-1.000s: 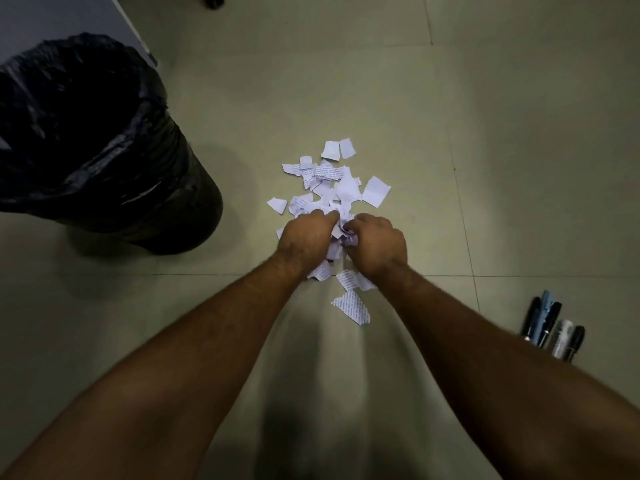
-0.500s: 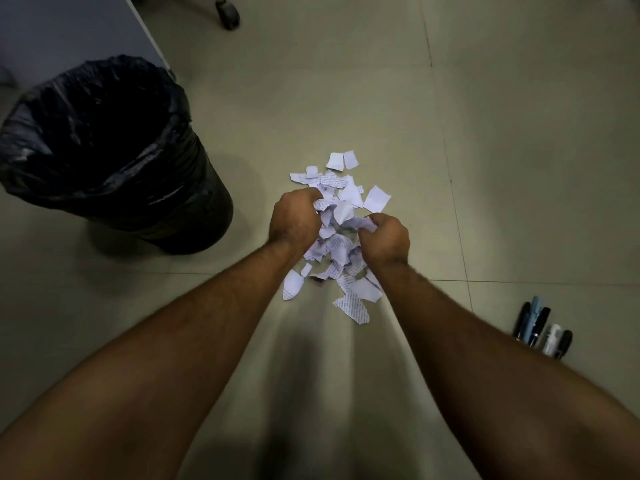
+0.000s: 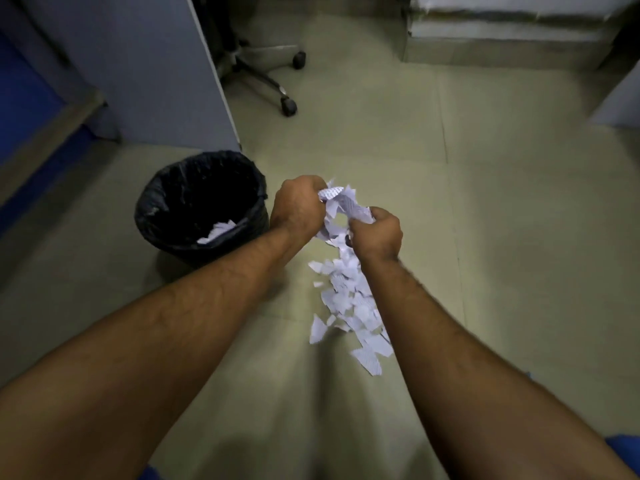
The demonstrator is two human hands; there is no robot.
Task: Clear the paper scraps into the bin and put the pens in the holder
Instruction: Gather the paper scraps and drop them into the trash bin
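Both hands are up off the floor now, a second ago they were pressed down on the pile. Your left hand (image 3: 298, 209) and right hand (image 3: 375, 233) are clenched on one shared bunch of scraps (image 3: 341, 202), held in the air just at 3 o'clock of the bin (image 3: 202, 206). Bin already has a few scraps at the bottom. Most of the loose pile (image 3: 349, 306) is on the floor at 6 o'clock of your hands, some bits look mid-fall. Pens and holder are out of view now. Next, I'd guess: swing to 9 o'clock, drop over the bin, then more trips.
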